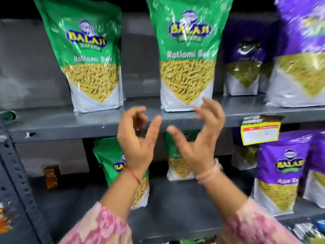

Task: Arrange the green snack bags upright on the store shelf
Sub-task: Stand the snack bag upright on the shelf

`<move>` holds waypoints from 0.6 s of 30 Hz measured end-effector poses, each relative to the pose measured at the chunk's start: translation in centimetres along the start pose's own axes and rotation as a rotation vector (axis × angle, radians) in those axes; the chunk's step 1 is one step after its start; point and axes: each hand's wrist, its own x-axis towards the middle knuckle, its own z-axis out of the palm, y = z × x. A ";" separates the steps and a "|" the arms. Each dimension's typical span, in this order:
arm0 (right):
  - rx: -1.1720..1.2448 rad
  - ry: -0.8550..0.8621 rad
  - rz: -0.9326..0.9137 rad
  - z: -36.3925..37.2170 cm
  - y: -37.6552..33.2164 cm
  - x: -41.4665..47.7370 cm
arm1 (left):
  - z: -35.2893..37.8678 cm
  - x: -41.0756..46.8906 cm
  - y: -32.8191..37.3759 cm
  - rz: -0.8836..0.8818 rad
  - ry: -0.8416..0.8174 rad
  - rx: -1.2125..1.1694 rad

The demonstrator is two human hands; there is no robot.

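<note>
The left hand and right hand were raised side by side in front of the upper shelf, palms turned toward each other, fingers curled and spread — both empty, gripping nothing, with a narrow gap between the thumbs. A red thread circled the left wrist and a pale band the right; pink patterned sleeves covered the forearms.

Just above the hands, two green bags stood upright on the upper shelf: the left bag well apart from the right bag, whose base sat just behind the right hand's fingertips. Purple bags stood to the right of them on the same shelf.

Behind the hands, on the lower shelf, two more green bags showed — a front bag, tilted, and a rear bag, both partly hidden by the wrists. More purple bags stood at the right there, under a yellow price tag.
</note>
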 end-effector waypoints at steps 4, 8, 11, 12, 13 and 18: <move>-0.061 -0.080 0.363 -0.2 3.8 8.6 | 5.3 7.7 -0.2 -0.255 -0.143 -0.003; 0.077 -0.307 0.825 0.3 6.9 11.0 | 8.2 10.0 -2.6 -0.571 -0.304 0.007; 0.175 -0.381 0.974 0.1 8.6 11.0 | 8.6 9.5 -3.8 -0.656 -0.395 -0.022; 0.223 -0.396 0.996 0.1 9.0 11.0 | 8.6 9.5 -4.1 -0.662 -0.413 -0.031; 0.270 -0.410 1.003 0.0 9.2 11.0 | 8.5 9.3 -4.2 -0.662 -0.428 -0.041; 0.306 -0.387 0.990 -0.1 9.0 10.8 | 7.9 9.2 -3.6 -0.641 -0.436 -0.044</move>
